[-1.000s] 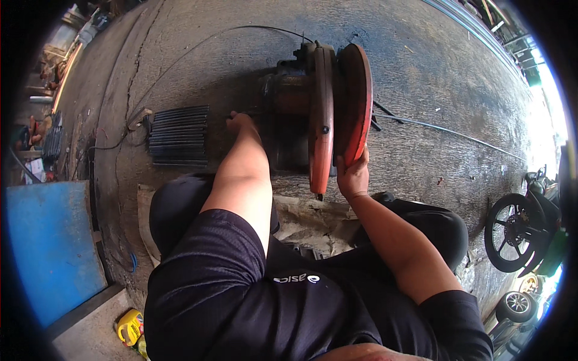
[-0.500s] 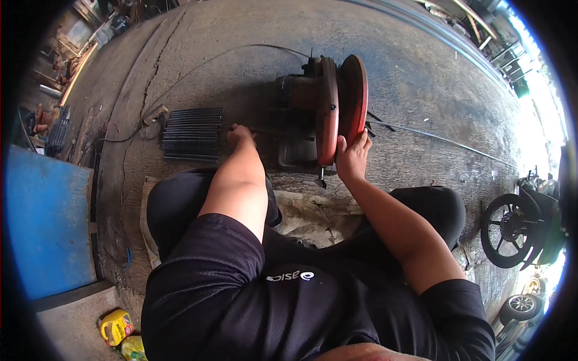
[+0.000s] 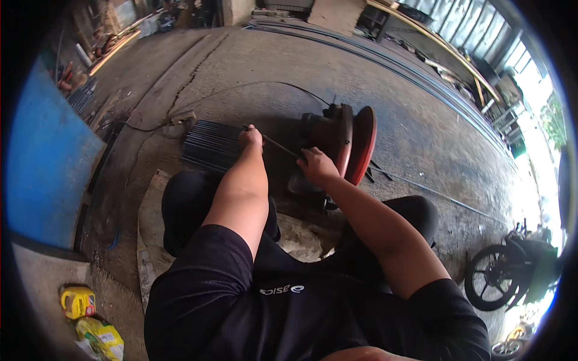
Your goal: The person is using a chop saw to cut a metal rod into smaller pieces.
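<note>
My left hand (image 3: 251, 137) is closed around the left end of a thin dark metal rod (image 3: 280, 146). The rod slants down to the right, where the curled fingers of my right hand (image 3: 318, 166) grip its other end. Just beyond my right hand stands a cut-off machine (image 3: 345, 135) with a dark motor body and a large red disc-shaped part (image 3: 365, 141) on its right; my wrist hides some of its lower portion. Beside my left hand, a bundle of cut dark rods (image 3: 211, 144) lies side by side on the floor.
A cable (image 3: 144, 128) runs across the floor behind the rods. To the right of the machine a long thin bar (image 3: 445, 197) extends toward a parked motorcycle (image 3: 497, 277). A blue panel (image 3: 51, 162) and a yellow jug (image 3: 78, 302) are at left; long pipes (image 3: 385, 54) lie at the back.
My right hand has left the red disc and moved left onto the rod. The view has tilted up, bringing more of the back of the workshop into sight.
</note>
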`<state>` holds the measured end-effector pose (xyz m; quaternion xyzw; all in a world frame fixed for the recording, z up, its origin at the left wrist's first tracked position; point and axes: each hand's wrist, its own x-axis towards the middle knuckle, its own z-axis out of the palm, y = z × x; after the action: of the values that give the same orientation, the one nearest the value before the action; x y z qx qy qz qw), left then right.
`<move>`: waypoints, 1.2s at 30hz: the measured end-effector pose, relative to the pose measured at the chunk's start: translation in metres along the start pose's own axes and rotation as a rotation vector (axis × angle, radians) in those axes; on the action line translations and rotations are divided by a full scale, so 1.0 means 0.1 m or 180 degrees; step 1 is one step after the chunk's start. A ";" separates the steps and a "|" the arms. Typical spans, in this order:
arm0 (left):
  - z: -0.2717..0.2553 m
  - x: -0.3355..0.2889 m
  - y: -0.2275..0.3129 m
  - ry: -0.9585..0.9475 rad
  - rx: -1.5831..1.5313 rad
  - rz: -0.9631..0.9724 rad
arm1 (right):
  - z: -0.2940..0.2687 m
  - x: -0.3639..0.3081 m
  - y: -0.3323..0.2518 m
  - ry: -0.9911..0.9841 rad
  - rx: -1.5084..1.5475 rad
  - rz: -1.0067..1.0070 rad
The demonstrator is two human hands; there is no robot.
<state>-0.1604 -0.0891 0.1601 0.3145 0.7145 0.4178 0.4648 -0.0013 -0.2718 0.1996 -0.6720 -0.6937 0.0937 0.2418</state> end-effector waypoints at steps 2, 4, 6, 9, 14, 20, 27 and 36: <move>-0.02 0.08 0.05 -0.0227 -0.0652 -0.0118 | 0.16 0.18 -0.02 -0.0241 -0.0115 -0.0012; -0.03 0.20 0.06 -0.0075 -0.0627 -0.0125 | 0.33 0.36 -0.07 -0.0816 -0.0311 0.0445; 0.00 0.36 0.05 -0.0046 -0.0697 -0.0081 | 0.51 0.46 -0.11 -0.0894 -0.0084 0.0574; 0.07 0.61 -0.09 -0.0209 -0.0763 -0.0063 | 0.83 0.61 -0.13 -0.0992 0.0104 0.0787; 0.32 0.75 -0.64 0.0135 0.1169 0.1264 | 1.41 0.91 -0.07 -0.1199 0.0028 0.1153; 0.56 0.94 -1.26 -0.0147 0.1446 0.1075 | 1.88 1.00 0.09 -0.1525 0.0167 0.1382; 0.63 0.99 -1.64 -0.0463 0.2114 0.1167 | 2.58 0.94 0.42 -0.1728 0.0412 0.1568; 0.55 0.92 -1.61 -0.0996 0.2453 0.0201 | 2.94 0.79 0.65 -0.2120 0.0517 0.1234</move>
<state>-0.1532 -0.0681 -0.0318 0.5469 0.7293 0.0811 0.4030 -0.0778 -0.1321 -0.0681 -0.7020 -0.5847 0.4051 0.0337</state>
